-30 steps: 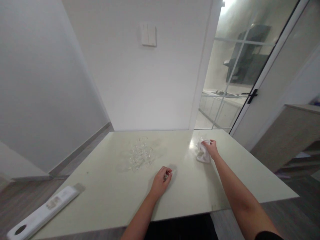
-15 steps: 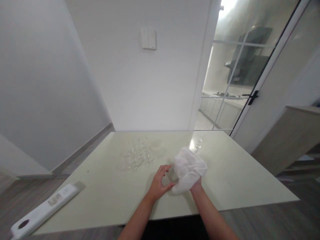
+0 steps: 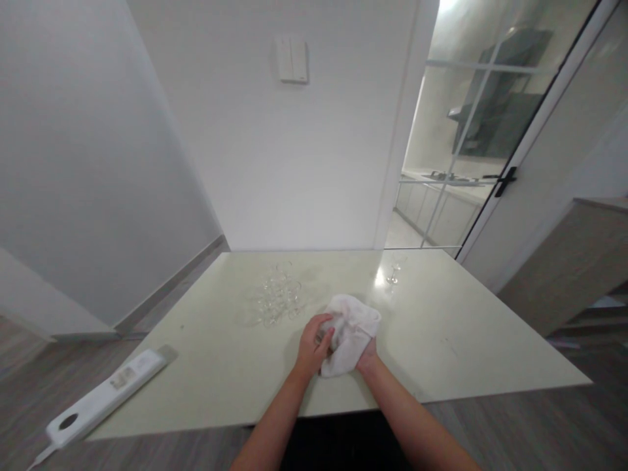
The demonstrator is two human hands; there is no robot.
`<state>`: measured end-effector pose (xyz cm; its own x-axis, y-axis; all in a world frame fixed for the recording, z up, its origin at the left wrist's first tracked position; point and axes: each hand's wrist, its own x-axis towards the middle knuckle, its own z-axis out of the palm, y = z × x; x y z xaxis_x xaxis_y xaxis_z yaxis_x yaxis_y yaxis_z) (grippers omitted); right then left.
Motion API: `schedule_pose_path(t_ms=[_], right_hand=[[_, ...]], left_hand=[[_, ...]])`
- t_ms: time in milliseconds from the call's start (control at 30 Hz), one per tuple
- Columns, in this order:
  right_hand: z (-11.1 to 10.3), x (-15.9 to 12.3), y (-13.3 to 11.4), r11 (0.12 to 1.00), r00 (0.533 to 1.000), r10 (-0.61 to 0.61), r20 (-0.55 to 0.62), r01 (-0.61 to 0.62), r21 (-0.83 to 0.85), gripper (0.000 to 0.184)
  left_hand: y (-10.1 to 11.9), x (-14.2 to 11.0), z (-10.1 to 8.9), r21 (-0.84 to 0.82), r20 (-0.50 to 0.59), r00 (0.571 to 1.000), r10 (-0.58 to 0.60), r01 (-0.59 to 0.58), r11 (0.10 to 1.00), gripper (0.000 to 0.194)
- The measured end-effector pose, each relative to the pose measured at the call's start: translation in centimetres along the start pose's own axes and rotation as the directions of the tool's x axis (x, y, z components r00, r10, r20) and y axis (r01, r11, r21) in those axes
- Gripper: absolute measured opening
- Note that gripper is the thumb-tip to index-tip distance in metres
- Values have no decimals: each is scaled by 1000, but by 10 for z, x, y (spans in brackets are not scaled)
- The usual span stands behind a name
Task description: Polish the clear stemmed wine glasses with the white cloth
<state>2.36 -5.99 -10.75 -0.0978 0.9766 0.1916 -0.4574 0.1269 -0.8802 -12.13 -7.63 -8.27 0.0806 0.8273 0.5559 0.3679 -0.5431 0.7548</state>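
A white cloth (image 3: 351,330) is bunched over the middle of the pale table (image 3: 456,340). My right hand (image 3: 367,356) is under it and grips it; its fingers are covered by the fabric. My left hand (image 3: 314,343) is curled against the cloth's left side, fingers closed on a small clear glass that I can barely see. A cluster of several small clear glasses (image 3: 279,301) stands just beyond my left hand. One more clear glass (image 3: 392,273) stands alone near the far right of the table.
A long white box (image 3: 105,396) lies across the table's near left corner. A wall with a light switch (image 3: 292,60) rises behind the table. A glass door (image 3: 490,150) with a black handle opens on a kitchen at the right. A wooden cabinet (image 3: 569,261) stands far right.
My right hand lifted the cloth from beside the far right glass and brought it to the middle of the table. It now meets my left hand, which has closed against the cloth.
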Motion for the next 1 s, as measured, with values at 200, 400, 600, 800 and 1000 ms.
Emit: schedule_pose_path(t_ms=[200,400,600,800,1000], right_hand=[[4,4,-18,921,983,179,27,-177,347,65],[6,5,-22,813,970,227,84,-236,532,60],[5,4,-23,756,966,245,85,-246,606,58],[7,5,-25,798,970,233,61,-227,558,62],[12,5,-22,867,967,252,38,-243,435,72]], left_hand=[[-17,9,-12,-328,-457,813,-362,224,918,61],[-23,27,-17,-599,-243,770,-590,359,716,91],[-27,31,-13,-685,-183,779,-599,336,646,73],[-25,25,-11,-666,-133,843,-522,314,677,68],[-18,12,-1,-302,30,980,-196,195,933,54]])
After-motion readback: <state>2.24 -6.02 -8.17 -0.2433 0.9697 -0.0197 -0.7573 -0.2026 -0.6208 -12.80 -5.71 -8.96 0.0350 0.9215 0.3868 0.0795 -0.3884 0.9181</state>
